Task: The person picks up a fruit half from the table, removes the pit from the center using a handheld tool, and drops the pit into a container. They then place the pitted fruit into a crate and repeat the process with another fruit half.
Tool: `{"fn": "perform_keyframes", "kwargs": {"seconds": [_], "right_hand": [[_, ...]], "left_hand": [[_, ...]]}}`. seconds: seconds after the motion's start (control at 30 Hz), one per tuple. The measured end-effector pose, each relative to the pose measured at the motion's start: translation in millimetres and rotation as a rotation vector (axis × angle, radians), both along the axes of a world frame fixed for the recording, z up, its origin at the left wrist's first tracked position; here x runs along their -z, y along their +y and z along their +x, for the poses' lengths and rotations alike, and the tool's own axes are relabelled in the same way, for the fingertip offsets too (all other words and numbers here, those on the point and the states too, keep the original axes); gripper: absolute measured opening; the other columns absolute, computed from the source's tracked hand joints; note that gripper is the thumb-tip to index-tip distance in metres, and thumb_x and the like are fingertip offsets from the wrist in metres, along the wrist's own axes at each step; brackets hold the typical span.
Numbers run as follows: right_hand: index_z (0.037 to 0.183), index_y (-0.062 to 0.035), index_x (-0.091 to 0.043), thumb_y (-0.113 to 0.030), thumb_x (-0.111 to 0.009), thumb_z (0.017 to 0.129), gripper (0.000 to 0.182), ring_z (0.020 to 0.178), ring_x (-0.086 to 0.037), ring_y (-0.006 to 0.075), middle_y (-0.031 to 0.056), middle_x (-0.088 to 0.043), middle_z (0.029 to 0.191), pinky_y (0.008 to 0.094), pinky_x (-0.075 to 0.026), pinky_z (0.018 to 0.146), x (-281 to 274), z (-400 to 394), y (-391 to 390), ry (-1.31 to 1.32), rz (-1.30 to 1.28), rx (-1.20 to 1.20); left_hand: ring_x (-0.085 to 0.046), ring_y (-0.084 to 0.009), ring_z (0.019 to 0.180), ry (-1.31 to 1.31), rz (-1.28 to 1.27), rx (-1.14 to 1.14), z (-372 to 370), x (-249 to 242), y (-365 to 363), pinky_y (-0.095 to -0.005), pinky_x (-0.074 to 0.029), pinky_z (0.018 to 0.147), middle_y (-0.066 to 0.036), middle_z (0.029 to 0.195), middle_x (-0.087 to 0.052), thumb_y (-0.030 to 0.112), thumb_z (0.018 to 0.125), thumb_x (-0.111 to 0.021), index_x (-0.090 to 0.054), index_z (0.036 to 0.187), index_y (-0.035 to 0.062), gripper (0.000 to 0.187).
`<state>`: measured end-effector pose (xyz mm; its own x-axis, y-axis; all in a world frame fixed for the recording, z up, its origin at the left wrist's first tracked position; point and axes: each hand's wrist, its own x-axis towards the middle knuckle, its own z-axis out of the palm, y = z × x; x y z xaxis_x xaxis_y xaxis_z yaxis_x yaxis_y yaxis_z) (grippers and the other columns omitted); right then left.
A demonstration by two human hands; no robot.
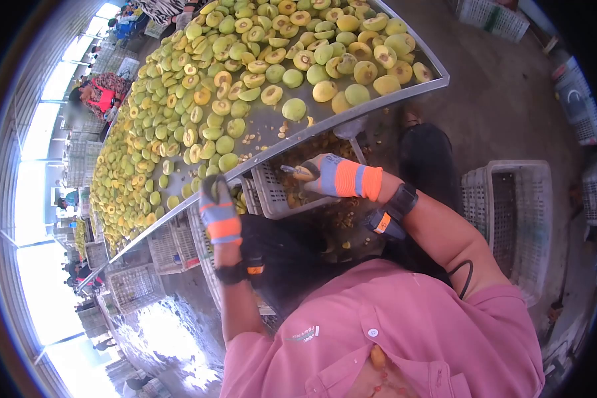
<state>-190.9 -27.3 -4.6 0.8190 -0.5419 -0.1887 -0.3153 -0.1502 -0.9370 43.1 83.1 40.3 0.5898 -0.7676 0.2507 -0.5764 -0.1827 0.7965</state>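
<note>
Left hand point(218, 209) near halved fruit point(270, 95); right hand point(330, 175) gripping small tool point(289, 170)

The left hand point(218, 209) is at the edge of a surface point(262, 117) heaped with green and yellow fruit point(294, 109), while the right hand point(325, 175) grips a small tool point(300, 174) above a crate point(264, 191).

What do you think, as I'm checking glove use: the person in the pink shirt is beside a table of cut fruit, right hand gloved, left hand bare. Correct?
The left hand isn't bare: the head view shows it in an orange-and-grey glove. The rest holds: right hand gloved, pink shirt, table of cut fruit.
</note>
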Motion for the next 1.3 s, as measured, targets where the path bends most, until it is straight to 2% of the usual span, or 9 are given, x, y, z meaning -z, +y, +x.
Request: {"fn": "perform_keyframes", "kwargs": {"seconds": [0.07, 0.17, 0.53, 0.67, 0.77, 1.0, 1.1, 1.2, 1.3], "right_hand": [[0.093, -0.0038, -0.063, -0.029, -0.062, 0.082, 0.027, 0.074, -0.065, 0.0313, 0.0143, -0.065, 0.076, 0.0411, -0.047, 0.066, 6, -1, 1, 0.165, -0.278, 0.007], [0.092, -0.0056, -0.061, -0.032, -0.06, 0.083, 0.028, 0.083, -0.062, 0.039, 0.0181, -0.065, 0.084, 0.0456, -0.047, 0.071, 14, 1, 5, 0.238, -0.36, -0.017], [0.112, -0.0082, -0.061, -0.033, -0.061, 0.081, 0.039, 0.096, -0.06, 0.0396, 0.021, -0.065, 0.1, 0.0449, -0.048, 0.084, 7, -4, -12, -0.038, -0.203, 0.307], [0.112, -0.0092, -0.061, -0.033, -0.061, 0.081, 0.039, 0.096, -0.06, 0.0396, 0.0214, -0.065, 0.101, 0.0446, -0.048, 0.084, -8, -13, -18, -0.096, -0.197, 0.369], [0.111, -0.0086, -0.061, -0.033, -0.06, 0.081, 0.038, 0.096, -0.06, 0.0399, 0.0213, -0.065, 0.101, 0.0443, -0.048, 0.084, -9, -15, -17, -0.139, -0.17, 0.373], [0.105, -0.0046, -0.064, -0.023, -0.066, 0.08, 0.031, 0.09, -0.063, 0.0354, 0.0188, -0.067, 0.095, 0.0391, -0.049, 0.079, -3, -13, -16, -0.278, -0.057, 0.448], [0.105, -0.0045, -0.064, -0.023, -0.067, 0.081, 0.031, 0.085, -0.063, 0.0337, 0.0176, -0.067, 0.092, 0.0384, -0.049, 0.077, 16, 3, -14, -0.384, 0.051, 0.415], [0.104, -0.0042, -0.065, -0.023, -0.067, 0.08, 0.031, 0.08, -0.063, 0.0316, 0.0169, -0.068, 0.088, 0.0379, -0.049, 0.074, 38, 21, -9, -0.378, 0.125, 0.423], [0.102, -0.003, -0.065, -0.022, -0.068, 0.079, 0.03, 0.079, -0.064, 0.0317, 0.0175, -0.068, 0.087, 0.0381, -0.05, 0.073, 35, 22, -2, -0.385, 0.125, 0.433]], "left_hand": [[-0.059, -0.037, 0.101, -0.475, 0.42, -0.256, 33, -19, 28, -0.0414, -0.046, 0.089, -0.02, 0.111, -0.062, 0.028, 0.088, -0.062, -0.06, 0.111, 0.0015, 0.035], [-0.058, -0.0376, 0.105, -0.942, 0.83, -0.383, 72, -9, 57, -0.0428, -0.045, 0.09, -0.02, 0.114, -0.061, 0.033, 0.085, -0.064, -0.061, 0.113, 0.0025, 0.042], [-0.063, -0.0292, 0.099, -0.018, 0.25, 0.356, 31, 70, -197, -0.0372, -0.047, 0.087, -0.018, 0.108, -0.066, 0.028, 0.085, -0.066, -0.062, 0.112, -0.0011, 0.04], [-0.064, -0.0248, 0.093, -0.063, 0.428, 0.065, 28, 113, -260, -0.0343, -0.049, 0.083, -0.017, 0.108, -0.066, 0.024, 0.083, -0.069, -0.058, 0.113, -0.0047, 0.043], [-0.064, -0.0228, 0.089, -0.037, 0.156, 0.305, 26, 124, -260, -0.0327, -0.05, 0.077, -0.013, 0.102, -0.066, 0.019, 0.083, -0.069, -0.055, 0.114, -0.0056, 0.042], [-0.063, -0.0201, 0.085, 0.863, -0.018, 0.233, -21, 60, -171, -0.0337, -0.052, 0.074, -0.007, 0.096, -0.064, 0.009, 0.084, -0.065, -0.057, 0.111, 0.0075, 0.028], [-0.062, -0.0174, 0.089, -0.618, -0.29, 0.562, -25, 48, -131, -0.0322, -0.052, 0.073, -0.006, 0.097, -0.063, 0.01, 0.086, -0.063, -0.06, 0.107, 0.0075, 0.021], [-0.059, -0.0156, 0.091, 0.168, -0.268, 0.46, -57, 41, -103, -0.0307, -0.05, 0.078, -0.006, 0.097, -0.062, 0.02, 0.094, -0.055, -0.06, 0.104, 0.0032, 0.02], [-0.055, -0.0135, 0.086, 0.371, -0.259, 0.4, -77, 34, -87, -0.0293, -0.046, 0.079, -0.005, 0.092, -0.06, 0.028, 0.1, -0.046, -0.06, 0.101, 0.0012, 0.03]]}}
